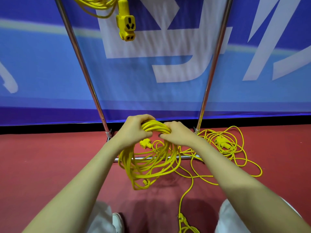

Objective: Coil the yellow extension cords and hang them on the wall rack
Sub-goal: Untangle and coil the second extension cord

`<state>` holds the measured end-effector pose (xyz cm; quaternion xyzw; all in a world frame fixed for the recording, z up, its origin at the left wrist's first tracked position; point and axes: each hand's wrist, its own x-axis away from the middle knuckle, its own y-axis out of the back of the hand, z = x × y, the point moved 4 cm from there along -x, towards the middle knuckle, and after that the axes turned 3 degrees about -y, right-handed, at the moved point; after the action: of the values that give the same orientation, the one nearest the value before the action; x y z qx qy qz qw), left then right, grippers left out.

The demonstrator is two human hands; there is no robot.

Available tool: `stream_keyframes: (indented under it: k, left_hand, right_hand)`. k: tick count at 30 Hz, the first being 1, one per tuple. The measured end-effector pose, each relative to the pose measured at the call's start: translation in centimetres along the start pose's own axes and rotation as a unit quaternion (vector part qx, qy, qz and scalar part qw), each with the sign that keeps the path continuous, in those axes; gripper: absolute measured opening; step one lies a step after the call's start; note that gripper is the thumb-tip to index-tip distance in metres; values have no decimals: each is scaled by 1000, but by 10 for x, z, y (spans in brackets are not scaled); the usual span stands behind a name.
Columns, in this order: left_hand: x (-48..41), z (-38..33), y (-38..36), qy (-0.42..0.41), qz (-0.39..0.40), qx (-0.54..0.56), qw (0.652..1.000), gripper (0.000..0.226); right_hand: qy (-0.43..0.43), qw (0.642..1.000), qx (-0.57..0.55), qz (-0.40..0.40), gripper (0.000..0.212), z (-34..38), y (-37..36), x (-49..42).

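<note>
A coil of yellow extension cord (148, 167) hangs in several loops from both my hands above the red floor. My left hand (134, 130) grips the top of the bundle from the left. My right hand (178, 133) grips the same bundle from the right, fingers curled round the strands. A yellow socket end (145, 143) dangles just below my hands. Another yellow cord (223, 145) lies loose and tangled on the floor to the right, one strand running toward my feet. A coiled cord with a socket block (125, 22) hangs from the rack at the top.
The chrome rack's two uprights (79, 54) (217, 52) rise in front of a blue banner (42, 68), and its base bar (185, 157) lies on the floor behind the coil. My shoe (117, 222) and light trouser legs show at the bottom edge.
</note>
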<state>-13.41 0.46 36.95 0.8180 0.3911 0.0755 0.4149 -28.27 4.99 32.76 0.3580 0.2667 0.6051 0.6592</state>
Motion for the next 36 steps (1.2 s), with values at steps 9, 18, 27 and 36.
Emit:
stream_keyframes:
  k: [9, 18, 27, 36]
  left_hand:
    - [-5, 15, 1, 53, -34, -120, 991, 29]
    - [-10, 1, -6, -31, -52, -392, 918, 36]
    - [-3, 19, -19, 54, 19, -64, 996, 34]
    - [-6, 15, -9, 46, 12, -29, 998, 27]
  right_hand:
    - [-10, 1000, 13, -26, 19, 3, -2, -3]
    - [-4, 997, 70, -27, 21, 1, 8, 0]
    - [52, 998, 42, -2, 39, -3, 19, 7]
    - [94, 989, -110, -42, 12, -9, 59, 14]
